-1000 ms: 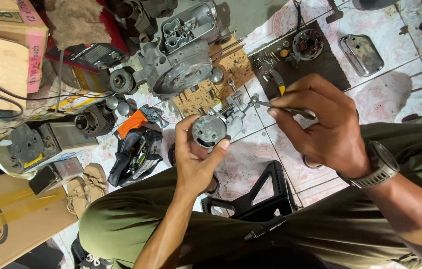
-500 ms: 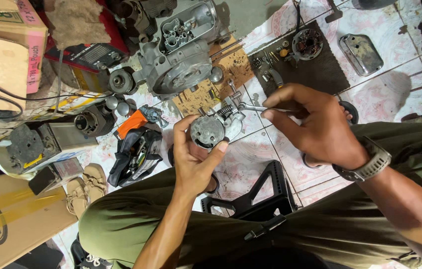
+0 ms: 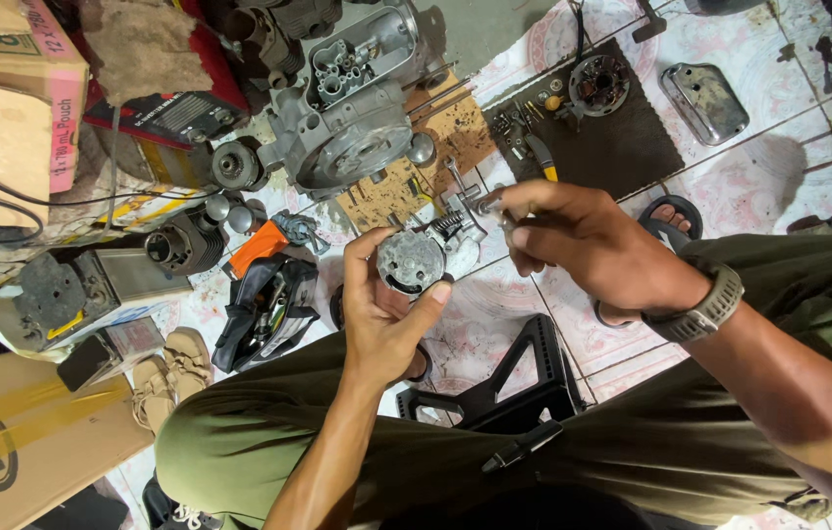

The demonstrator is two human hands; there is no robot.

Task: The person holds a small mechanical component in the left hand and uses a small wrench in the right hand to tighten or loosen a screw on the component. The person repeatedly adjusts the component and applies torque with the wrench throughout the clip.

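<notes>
The left hand (image 3: 386, 314) grips a round part (image 3: 411, 261), face up, while the right hand (image 3: 583, 245), just right of it, pinches a thin tool (image 3: 487, 204).

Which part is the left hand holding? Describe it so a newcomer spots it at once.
Start at the big grey engine casing on the tiled floor, then drop toward the person's lap. There the left hand grips a round grey metal part between thumb and fingers. It alone is held off the floor; other parts lie loose.
</notes>
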